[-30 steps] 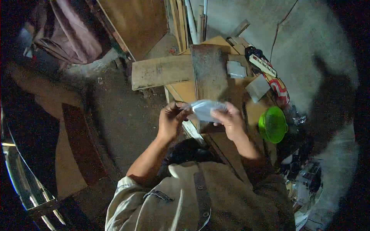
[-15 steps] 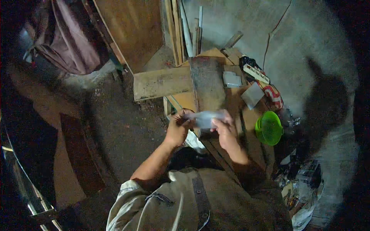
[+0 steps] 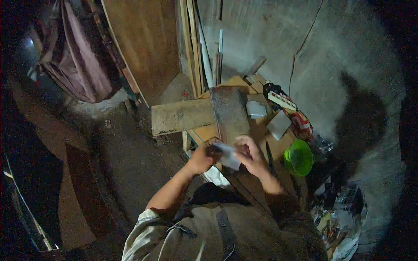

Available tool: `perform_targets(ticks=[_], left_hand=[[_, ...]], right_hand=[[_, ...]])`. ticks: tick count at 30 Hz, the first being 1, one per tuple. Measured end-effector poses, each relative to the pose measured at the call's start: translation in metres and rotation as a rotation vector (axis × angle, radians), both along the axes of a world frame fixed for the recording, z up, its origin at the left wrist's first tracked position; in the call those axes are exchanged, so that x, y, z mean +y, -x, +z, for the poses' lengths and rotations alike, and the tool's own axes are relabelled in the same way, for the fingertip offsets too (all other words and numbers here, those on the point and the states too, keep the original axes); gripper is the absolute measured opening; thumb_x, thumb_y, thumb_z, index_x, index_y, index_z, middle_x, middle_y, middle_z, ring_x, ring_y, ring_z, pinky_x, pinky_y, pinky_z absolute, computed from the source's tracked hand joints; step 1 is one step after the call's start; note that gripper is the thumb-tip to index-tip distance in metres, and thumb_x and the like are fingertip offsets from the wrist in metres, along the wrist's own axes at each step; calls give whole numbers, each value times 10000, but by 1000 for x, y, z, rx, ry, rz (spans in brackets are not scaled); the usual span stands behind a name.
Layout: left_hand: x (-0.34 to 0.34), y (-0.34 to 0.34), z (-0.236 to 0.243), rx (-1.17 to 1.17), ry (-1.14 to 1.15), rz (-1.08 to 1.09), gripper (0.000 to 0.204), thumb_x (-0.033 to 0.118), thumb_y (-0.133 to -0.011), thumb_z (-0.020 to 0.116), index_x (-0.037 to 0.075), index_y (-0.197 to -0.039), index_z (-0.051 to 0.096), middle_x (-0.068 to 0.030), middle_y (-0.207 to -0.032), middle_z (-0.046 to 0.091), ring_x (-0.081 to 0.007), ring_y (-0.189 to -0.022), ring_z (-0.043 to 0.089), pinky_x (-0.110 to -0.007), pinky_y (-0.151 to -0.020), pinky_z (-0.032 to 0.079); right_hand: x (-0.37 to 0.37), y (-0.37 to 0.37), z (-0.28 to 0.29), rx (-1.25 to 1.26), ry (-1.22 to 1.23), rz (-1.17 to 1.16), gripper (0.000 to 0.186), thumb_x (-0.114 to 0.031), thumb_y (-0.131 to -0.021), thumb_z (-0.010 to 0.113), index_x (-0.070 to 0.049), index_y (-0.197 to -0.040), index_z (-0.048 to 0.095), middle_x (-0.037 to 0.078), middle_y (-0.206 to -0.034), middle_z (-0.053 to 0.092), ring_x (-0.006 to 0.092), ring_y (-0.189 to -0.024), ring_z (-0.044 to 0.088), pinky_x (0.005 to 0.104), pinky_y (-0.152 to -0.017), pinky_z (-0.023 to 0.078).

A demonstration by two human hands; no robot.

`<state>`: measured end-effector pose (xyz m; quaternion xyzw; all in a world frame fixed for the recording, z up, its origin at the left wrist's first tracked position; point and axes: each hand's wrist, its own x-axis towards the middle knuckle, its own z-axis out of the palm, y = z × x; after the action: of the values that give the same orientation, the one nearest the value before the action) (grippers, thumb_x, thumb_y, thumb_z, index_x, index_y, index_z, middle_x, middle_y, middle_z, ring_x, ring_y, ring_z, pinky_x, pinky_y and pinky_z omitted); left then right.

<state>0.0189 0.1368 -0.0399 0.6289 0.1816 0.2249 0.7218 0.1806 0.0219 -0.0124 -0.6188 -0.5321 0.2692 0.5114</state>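
Observation:
My left hand [image 3: 203, 157] is closed on one end of a small, translucent pale plastic bag [image 3: 230, 160]. My right hand [image 3: 252, 157] pinches it from the other side, fingers partly curled and slightly blurred. Both are above a stained dark board [image 3: 230, 108], which lies across a pale wooden plank [image 3: 178, 117] on a pile of boards. A clear packet [image 3: 257, 109] and a pale square sheet [image 3: 279, 124] lie beyond my right hand.
A green plastic basket [image 3: 299, 157] stands right of my hands, near a white power strip [image 3: 282, 100] and a red patterned bundle [image 3: 301, 124]. Upright timber strips [image 3: 190, 48], a large wooden panel [image 3: 139, 43] and a concrete wall [image 3: 335, 43] stand behind. A draped cloth [image 3: 78, 65] hangs at back left.
Both hands have moved lower in the view with the bag, which has turned from lying sideways to a tilted angle. The surroundings have shifted downward in the view.

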Motion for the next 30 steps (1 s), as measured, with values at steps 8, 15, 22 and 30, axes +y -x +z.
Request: perform_targets(ticks=[8, 15, 22, 30], left_hand=[[0, -19, 33, -45, -7, 215, 129, 38, -835, 536, 5, -954, 501, -40, -780, 561, -124, -738, 530, -261, -639, 436], [-32, -51, 7, 2, 39, 354, 317, 259, -901, 501, -50, -953, 545, -100, -826, 589, -151, -733, 505, -305, -664, 429], [-29, -66, -55, 49, -42, 281, 347, 144, -917, 459, -4, -1211, 351, -82, -1042, 549, -152, -881, 518, -296, -724, 451], [-24, -66, -27, 108, -99, 308, 343, 224, -923, 448, 63, -1216, 373, -99, -925, 572, -146, -712, 582, -254, -544, 467]], right_hand=[[16, -11, 17, 76, 71, -21, 167, -156, -833, 585, -25, -904, 510, 15, -827, 516, 69, -754, 442, 245, -668, 385], [16, 1, -18, 359, -29, -102, 376, -170, -882, 507, 10, -1200, 416, 99, -1078, 513, 166, -980, 458, 312, -852, 381], [14, -22, -79, -474, -329, -261, 373, -199, -884, 494, -11, -1200, 433, 238, -1177, 479, 365, -1033, 490, 395, -877, 373], [28, -79, -112, 135, 94, -178, 354, -92, -832, 509, -15, -1170, 437, 234, -971, 568, 382, -866, 550, 406, -758, 437]])
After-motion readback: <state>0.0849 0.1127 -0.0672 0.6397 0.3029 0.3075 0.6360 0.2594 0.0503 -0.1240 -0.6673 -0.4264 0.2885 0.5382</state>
